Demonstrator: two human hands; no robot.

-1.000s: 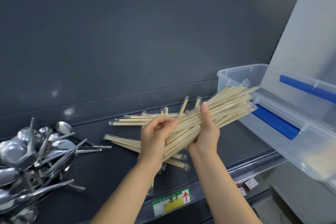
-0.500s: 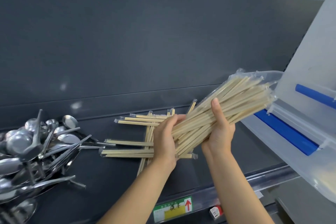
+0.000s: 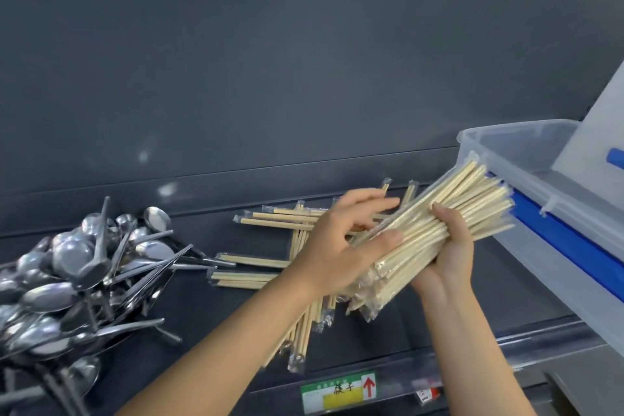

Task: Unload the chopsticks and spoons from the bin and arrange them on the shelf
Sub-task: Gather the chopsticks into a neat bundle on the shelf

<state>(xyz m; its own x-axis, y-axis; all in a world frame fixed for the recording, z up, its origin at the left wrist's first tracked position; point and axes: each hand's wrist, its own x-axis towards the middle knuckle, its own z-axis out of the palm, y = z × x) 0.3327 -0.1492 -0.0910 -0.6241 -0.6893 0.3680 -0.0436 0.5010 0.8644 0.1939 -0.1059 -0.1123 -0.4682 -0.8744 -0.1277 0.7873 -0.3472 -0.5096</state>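
In the head view, the left hand (image 3: pixel 341 246) had loosened since half a second before: its fingers were now spread and released, only the thumb lying on the bundle of wrapped chopsticks (image 3: pixel 439 230). The right hand (image 3: pixel 449 257) grasped this bundle from below, thumb curled over it, above the right part of the shelf (image 3: pixel 236 314). The far tips of the bundle reached the rim of the clear bin (image 3: pixel 526 152), which stood tilted at the right end, beside its blue clip (image 3: pixel 567 240). Loose chopsticks (image 3: pixel 270 223) lay crossed in the middle of the shelf and spoons (image 3: pixel 84 263) were heaped at the left end. Bare shelf showed between the bundle and the bin. On the front edge a label (image 3: pixel 339 392) read "筷子" beside a red arrow pointing up.
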